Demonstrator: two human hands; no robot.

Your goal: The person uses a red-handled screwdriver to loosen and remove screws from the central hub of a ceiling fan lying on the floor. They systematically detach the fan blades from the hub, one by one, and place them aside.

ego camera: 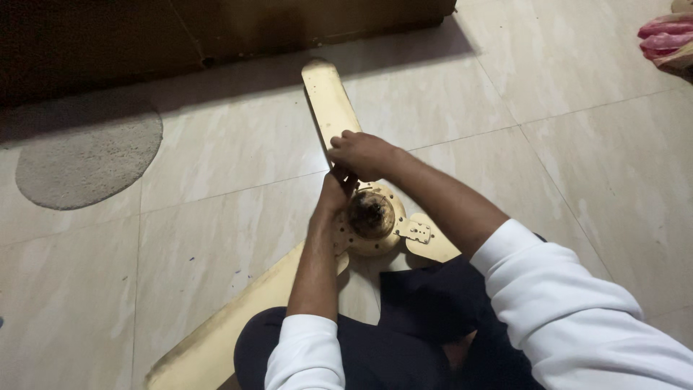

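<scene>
A cream ceiling fan lies on the tiled floor in front of me, its round motor hub (372, 217) facing up with a dark, dirty centre. One blade (328, 97) points away from me, another blade (238, 310) runs toward the lower left, and a third is mostly hidden under my right arm, with only its bracket (416, 231) showing. My left hand (333, 193) and my right hand (361, 153) are closed together at the far blade's root, just above the hub. What they grip there is hidden by the fingers.
A round grey mat (86, 152) lies on the floor at the left. Dark wooden furniture (216, 29) runs along the far side. Pink cloth (668, 36) sits at the top right corner. My dark-trousered legs are folded under the fan.
</scene>
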